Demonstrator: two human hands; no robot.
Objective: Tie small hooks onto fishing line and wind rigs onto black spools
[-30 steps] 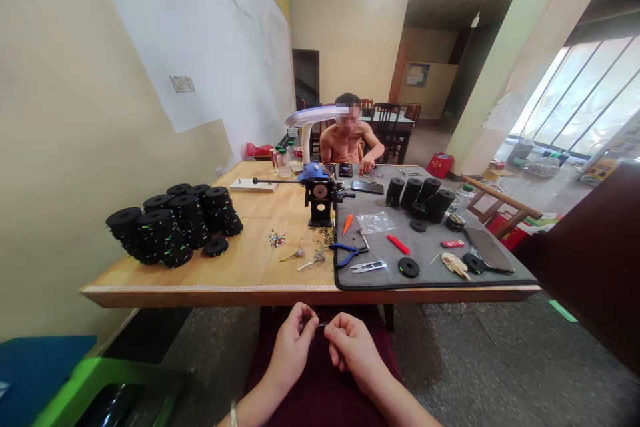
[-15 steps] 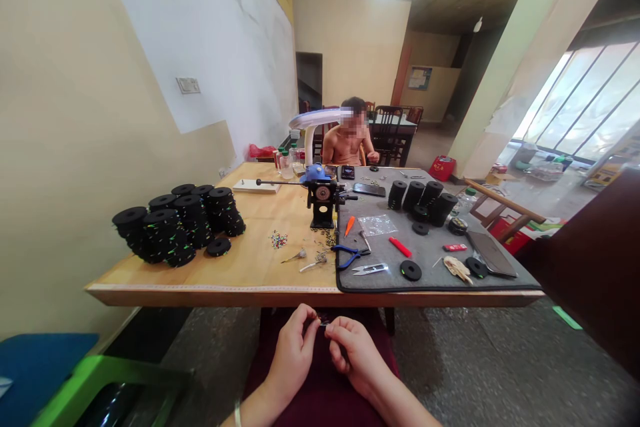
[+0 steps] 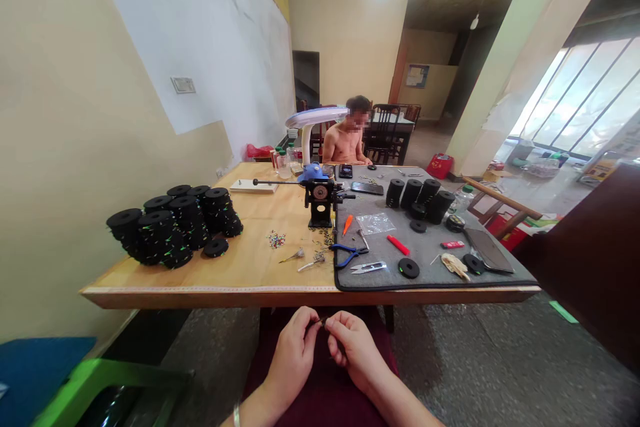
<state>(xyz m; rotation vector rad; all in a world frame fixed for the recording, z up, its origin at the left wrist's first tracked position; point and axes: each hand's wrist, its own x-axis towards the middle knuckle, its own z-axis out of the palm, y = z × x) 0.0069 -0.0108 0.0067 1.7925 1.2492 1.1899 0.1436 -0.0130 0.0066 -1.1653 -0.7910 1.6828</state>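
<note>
My left hand (image 3: 293,353) and my right hand (image 3: 354,347) meet over my lap, below the near edge of the wooden table (image 3: 240,267). Both are closed in a pinch, fingertips almost touching, on a tiny dark item (image 3: 323,322) too small to name. The hands are nearest to the table's front edge, with blue-handled pliers (image 3: 347,252) and small snips (image 3: 369,267) lying on the grey mat (image 3: 430,250) just above them.
Stacks of black spools (image 3: 173,223) stand on the left of the table, more spools (image 3: 420,197) at the back right. A black hand-crank winder (image 3: 320,199) and a lamp (image 3: 313,123) stand mid-table. A person (image 3: 347,137) sits at the far end. A green-and-blue stool (image 3: 75,380) is at lower left.
My fingertips have drawn closer together around the tiny item. The person at the far end has turned and lowered the arm.
</note>
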